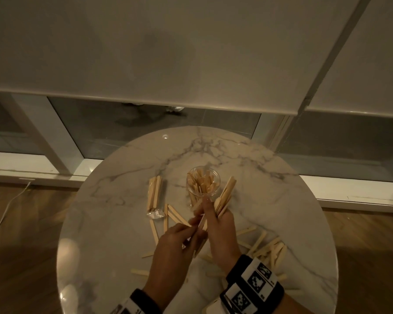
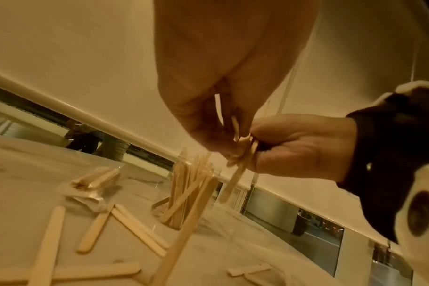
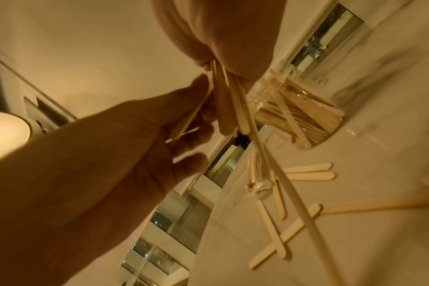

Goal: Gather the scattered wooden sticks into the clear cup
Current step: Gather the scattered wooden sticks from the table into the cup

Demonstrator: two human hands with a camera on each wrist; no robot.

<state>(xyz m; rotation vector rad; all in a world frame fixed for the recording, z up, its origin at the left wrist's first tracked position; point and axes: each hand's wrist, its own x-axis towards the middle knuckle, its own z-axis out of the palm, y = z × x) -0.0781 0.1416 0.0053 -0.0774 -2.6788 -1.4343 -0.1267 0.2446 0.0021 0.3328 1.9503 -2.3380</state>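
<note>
The clear cup (image 1: 203,181) stands upright mid-table, holding several wooden sticks; it also shows in the wrist views (image 2: 189,185) (image 3: 294,110). My right hand (image 1: 213,214) hovers just in front of the cup and grips a bundle of sticks (image 1: 226,196) that fans up toward the cup's right side. My left hand (image 1: 197,225) meets it from the left and pinches a single stick (image 3: 191,114) between thumb and fingers. More loose sticks (image 1: 268,248) lie scattered on the round marble table (image 1: 114,223), partly hidden under my arms.
A plastic-wrapped pack of sticks (image 1: 154,193) lies left of the cup, with a few loose sticks (image 1: 173,215) beside it. The table edge curves close on all sides. Wooden floor, a white cable (image 1: 7,207) and low windows lie beyond.
</note>
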